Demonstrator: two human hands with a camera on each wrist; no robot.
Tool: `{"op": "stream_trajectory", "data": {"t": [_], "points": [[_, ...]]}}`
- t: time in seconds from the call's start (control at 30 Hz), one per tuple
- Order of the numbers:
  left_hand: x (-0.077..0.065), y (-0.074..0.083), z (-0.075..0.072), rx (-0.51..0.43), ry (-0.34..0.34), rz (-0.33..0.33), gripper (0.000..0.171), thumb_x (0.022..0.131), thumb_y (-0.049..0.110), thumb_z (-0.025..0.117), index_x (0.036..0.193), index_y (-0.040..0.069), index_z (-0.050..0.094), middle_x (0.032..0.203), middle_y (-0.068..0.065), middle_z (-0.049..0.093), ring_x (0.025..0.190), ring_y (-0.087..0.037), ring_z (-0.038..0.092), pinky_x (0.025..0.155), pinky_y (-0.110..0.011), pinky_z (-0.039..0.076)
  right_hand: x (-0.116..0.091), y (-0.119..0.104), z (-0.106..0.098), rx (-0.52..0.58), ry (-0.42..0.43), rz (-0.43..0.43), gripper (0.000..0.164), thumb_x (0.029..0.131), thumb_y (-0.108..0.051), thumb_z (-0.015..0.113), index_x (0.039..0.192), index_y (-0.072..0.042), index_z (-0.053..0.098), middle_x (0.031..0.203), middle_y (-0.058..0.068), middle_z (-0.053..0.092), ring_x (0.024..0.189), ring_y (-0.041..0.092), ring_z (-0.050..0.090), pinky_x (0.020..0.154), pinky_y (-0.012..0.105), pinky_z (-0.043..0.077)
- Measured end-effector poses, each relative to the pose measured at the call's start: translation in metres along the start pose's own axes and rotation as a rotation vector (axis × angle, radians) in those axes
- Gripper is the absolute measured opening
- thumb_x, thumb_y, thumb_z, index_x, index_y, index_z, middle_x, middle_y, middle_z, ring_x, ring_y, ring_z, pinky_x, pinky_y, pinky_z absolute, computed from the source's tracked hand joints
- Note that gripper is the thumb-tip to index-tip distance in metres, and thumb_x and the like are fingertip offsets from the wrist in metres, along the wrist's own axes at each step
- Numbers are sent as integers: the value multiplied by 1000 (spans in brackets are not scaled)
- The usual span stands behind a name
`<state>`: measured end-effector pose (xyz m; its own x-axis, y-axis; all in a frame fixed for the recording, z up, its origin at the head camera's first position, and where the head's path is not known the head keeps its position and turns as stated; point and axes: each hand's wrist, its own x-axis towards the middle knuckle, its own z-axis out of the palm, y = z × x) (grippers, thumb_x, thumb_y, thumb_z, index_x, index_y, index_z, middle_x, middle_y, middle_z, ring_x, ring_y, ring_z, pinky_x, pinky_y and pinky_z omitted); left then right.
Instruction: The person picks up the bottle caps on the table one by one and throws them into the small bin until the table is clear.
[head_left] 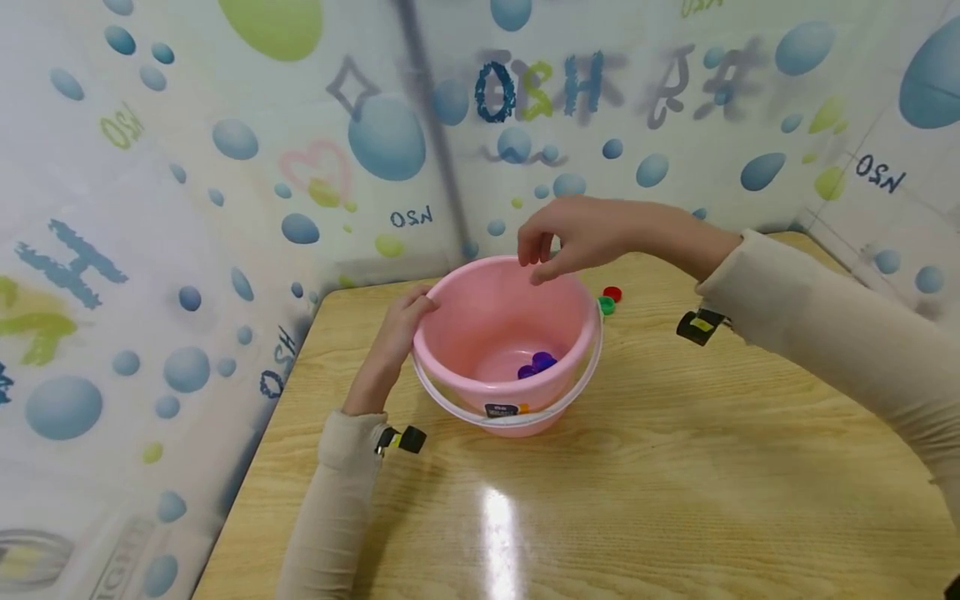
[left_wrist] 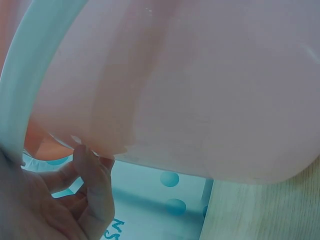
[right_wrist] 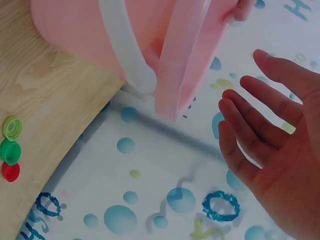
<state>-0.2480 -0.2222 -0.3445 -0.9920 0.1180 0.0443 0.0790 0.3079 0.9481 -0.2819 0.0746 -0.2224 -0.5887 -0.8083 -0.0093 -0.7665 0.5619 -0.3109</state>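
Observation:
A pink bucket [head_left: 487, 308] stands on the table, with its white handle [right_wrist: 122, 45] lowered along the near side. My left hand [head_left: 397, 333] grips the bucket's left rim; fingers and thumb pinch the edge in the left wrist view. Above the far right of the rim hangs my right hand [head_left: 577, 233], fingers loosely bent and apart, holding nothing. In the right wrist view its palm and spread fingers show beside the bucket. Several purple-blue caps [head_left: 543, 361] lie on the bucket's floor, toward its near right.
On the wooden table [head_left: 675, 450], right of the bucket, lie a red cap [head_left: 612, 293], a green cap [head_left: 606, 305] and a light green cap [right_wrist: 12, 128], close together. A patterned wall sheet [head_left: 247, 208] with blue drops borders the table's left and far edges.

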Motion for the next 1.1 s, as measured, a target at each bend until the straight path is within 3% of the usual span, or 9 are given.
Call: {"op": "stream_trajectory", "data": {"t": [0.27,0.47,0.77,0.93,1.1], "points": [[-2,2,1,2,-2,6,34,92,26,48,119,11,62,87,-13,68,60,-15,66,57,-26,53,-18,35,-4,120,157,72,23,88,-40,66,104,-24,67,101,-9,67,96,7,61,85,34,53],[-2,2,0,9,1,1,35,92,27,48,120,12,62,84,-7,68,59,-12,65,56,-26,53,-30,68,10,205,237,115,27,91,-39,64,109,-19,67,104,-4,68,98,10,62,87,35,53],[-2,0,1,9,6,2,37,91,25,48,123,11,61,90,-9,68,63,-10,66,60,-25,54,-45,118,68,500,368,293,30,93,-28,62,115,-8,66,105,6,67,89,12,63,76,24,54],[-2,0,-1,13,17,4,37,92,26,48,123,11,61,92,-9,68,65,-10,66,62,-24,54,-44,129,106,560,403,374,37,94,-28,61,125,-7,62,119,12,66,97,19,65,85,38,55],[-2,0,0,3,12,5,36,92,25,48,121,11,62,92,-9,68,65,-10,66,62,-24,54,-44,136,133,526,353,400,42,94,-29,60,129,-5,58,127,18,61,104,33,64,88,48,53]]}}
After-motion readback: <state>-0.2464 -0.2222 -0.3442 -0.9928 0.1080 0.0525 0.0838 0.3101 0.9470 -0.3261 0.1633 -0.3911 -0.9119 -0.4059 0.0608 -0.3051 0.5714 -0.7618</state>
